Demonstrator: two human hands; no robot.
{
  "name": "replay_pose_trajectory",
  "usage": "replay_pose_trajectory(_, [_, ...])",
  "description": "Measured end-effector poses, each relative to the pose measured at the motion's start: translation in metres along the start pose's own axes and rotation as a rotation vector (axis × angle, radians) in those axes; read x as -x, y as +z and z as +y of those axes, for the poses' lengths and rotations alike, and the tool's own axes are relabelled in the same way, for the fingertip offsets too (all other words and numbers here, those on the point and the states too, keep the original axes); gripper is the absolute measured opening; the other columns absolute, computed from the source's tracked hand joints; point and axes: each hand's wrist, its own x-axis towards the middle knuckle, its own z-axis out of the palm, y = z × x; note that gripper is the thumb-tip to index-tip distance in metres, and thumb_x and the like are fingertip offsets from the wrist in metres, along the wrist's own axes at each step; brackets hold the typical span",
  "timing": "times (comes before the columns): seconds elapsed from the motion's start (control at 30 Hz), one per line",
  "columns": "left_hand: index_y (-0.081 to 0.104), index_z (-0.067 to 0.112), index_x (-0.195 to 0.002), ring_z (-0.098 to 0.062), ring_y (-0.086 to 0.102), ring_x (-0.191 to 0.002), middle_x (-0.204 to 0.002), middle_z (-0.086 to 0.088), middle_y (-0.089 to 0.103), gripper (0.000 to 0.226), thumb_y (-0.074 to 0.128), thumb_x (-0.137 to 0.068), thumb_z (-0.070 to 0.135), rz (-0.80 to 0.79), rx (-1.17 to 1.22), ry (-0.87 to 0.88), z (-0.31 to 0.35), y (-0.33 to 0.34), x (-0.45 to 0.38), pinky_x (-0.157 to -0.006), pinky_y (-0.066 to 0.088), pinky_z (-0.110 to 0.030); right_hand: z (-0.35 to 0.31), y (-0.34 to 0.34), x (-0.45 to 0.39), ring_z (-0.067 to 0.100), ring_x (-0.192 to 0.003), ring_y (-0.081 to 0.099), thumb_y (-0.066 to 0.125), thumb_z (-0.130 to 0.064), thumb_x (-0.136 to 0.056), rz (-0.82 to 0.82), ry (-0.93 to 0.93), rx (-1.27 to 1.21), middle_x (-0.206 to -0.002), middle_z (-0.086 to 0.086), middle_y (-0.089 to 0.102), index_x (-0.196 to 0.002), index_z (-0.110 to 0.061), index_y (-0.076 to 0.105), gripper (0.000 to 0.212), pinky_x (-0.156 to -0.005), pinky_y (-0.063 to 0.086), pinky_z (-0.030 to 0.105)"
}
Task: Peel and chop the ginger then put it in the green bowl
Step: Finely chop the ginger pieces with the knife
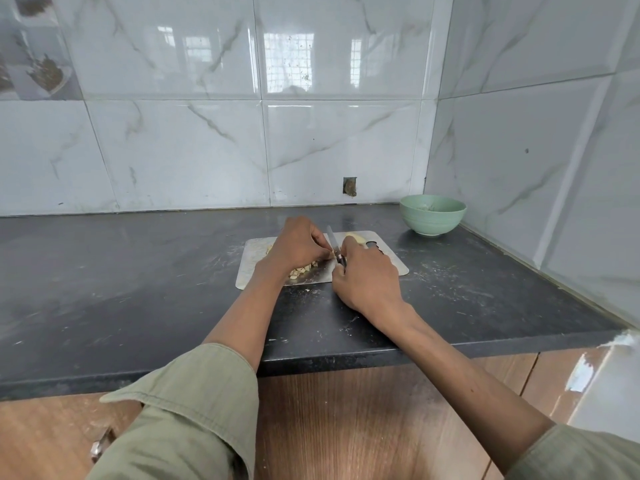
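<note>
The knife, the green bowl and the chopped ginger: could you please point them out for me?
knife [331,239], head view, on the bare blade above the hands.
green bowl [433,221], head view, on its outer wall.
chopped ginger [300,270], head view, on the pile beneath the left wrist.

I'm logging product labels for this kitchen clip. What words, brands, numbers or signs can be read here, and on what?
None: no readable text on the pale green round bowl, the steel cutting board, the black-handled knife, the marbled white wall tiles or the dark stone countertop.
</note>
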Motion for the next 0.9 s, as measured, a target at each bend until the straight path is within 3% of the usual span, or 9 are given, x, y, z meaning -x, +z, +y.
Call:
replay_pose_trajectory(0.17, [0.084, 0.014, -0.074, 0.004, 0.064, -0.057, -0.064, 0.005, 0.074, 0.009, 0.087, -0.072, 0.006, -0.001, -0.003, 0.006, 0.000, 0.001, 0.001, -0.062, 0.057, -0.021, 0.000, -0.002, -0.004, 0.039, -0.100, 0.057, 0.052, -0.024, -0.093, -0.050, 0.023, 0.019, -0.109, 0.015, 0.061, -0.111, -0.017, 0.055, 0.019, -0.076, 0.040, 0.040])
replay_pose_trajectory(0.33, [0.083, 0.014, -0.073, 0.007, 0.062, -0.054, -0.058, 0.014, 0.069, 0.009, 0.088, -0.071, 0.006, 0.005, 0.010, 0.011, 0.000, 0.002, 0.001, -0.056, 0.050, -0.012, 0.003, -0.004, -0.014, 0.035, -0.104, 0.059, 0.057, -0.023, -0.088, -0.105, 0.052, -0.034, -0.102, 0.009, 0.065, -0.108, -0.020, 0.060, 0.020, -0.074, 0.039, 0.036])
replay_pose_trajectory(0.57, [0.084, 0.017, -0.073, -0.001, 0.068, -0.060, -0.061, 0.007, 0.073, 0.010, 0.092, -0.071, 0.012, 0.018, 0.042, -0.018, -0.001, 0.002, 0.002, -0.060, 0.050, -0.009, 0.000, -0.001, -0.002, 0.037, -0.104, 0.058, 0.054, -0.027, -0.095, -0.027, 0.034, 0.033, -0.111, 0.013, 0.060, -0.114, -0.018, 0.058, 0.021, -0.078, 0.040, 0.039])
replay_pose_trajectory(0.73, [0.084, 0.020, -0.076, -0.008, 0.072, -0.069, -0.065, 0.006, 0.075, 0.010, 0.092, -0.071, 0.017, -0.007, 0.046, -0.041, -0.003, -0.001, 0.001, -0.072, 0.055, -0.018, 0.003, -0.001, -0.001, 0.037, -0.102, 0.058, 0.054, -0.024, -0.093, -0.019, 0.036, 0.008, -0.110, 0.012, 0.061, -0.111, -0.015, 0.055, 0.020, -0.075, 0.039, 0.039])
replay_pose_trajectory(0.9, [0.084, 0.018, -0.078, -0.014, 0.074, -0.070, -0.066, 0.004, 0.076, 0.010, 0.089, -0.072, 0.011, -0.029, 0.051, -0.046, -0.001, -0.004, 0.002, -0.064, 0.057, -0.021, 0.004, -0.001, 0.000, 0.035, -0.099, 0.057, 0.053, -0.023, -0.093, -0.003, 0.016, -0.027, -0.106, 0.011, 0.061, -0.108, -0.016, 0.052, 0.017, -0.072, 0.038, 0.039])
